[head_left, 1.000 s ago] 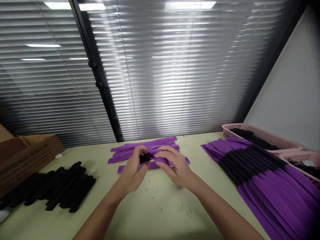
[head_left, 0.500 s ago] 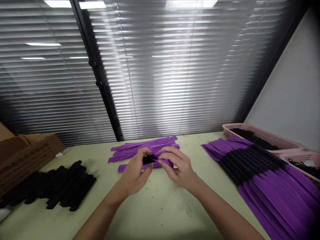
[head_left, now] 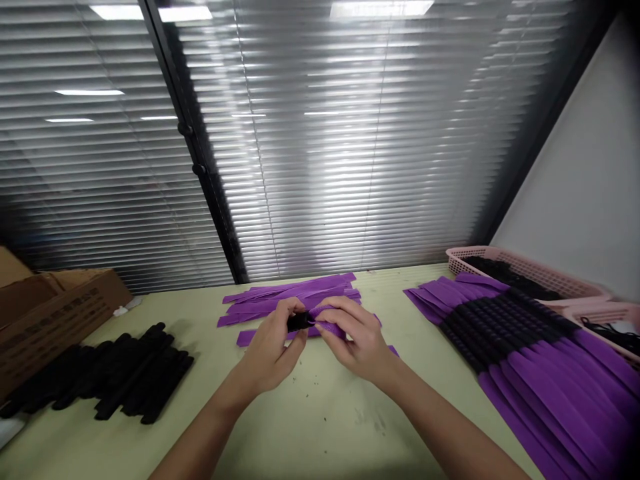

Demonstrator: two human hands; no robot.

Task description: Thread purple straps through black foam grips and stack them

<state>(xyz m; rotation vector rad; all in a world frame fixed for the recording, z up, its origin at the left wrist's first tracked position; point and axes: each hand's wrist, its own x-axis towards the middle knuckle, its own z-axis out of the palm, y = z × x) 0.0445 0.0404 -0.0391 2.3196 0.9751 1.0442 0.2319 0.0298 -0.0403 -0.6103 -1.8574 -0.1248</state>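
My left hand (head_left: 274, 343) pinches a short black tube-like piece (head_left: 299, 322) between thumb and fingers. My right hand (head_left: 356, 333) is closed on a purple fabric strip (head_left: 330, 320), whose end meets the mouth of the black piece. How far the strip goes inside it cannot be made out, since the fingers cover much of the join. Behind the hands, several flat purple strips (head_left: 300, 292) lie in a loose pile on the pale green table (head_left: 320, 413).
At the left lie several black tubes (head_left: 143, 373) beside a cardboard box (head_left: 65, 300). On the right, purple strips with black middles (head_left: 505, 327) lie in a row. Pink baskets (head_left: 595, 293) holding black items stand behind them. Window blinds (head_left: 325, 167) close off the back.
Both hands stay almost in place, still holding the black piece and purple strip together. The fingers have shifted slightly, and more of the strip's end shows by my right wrist.
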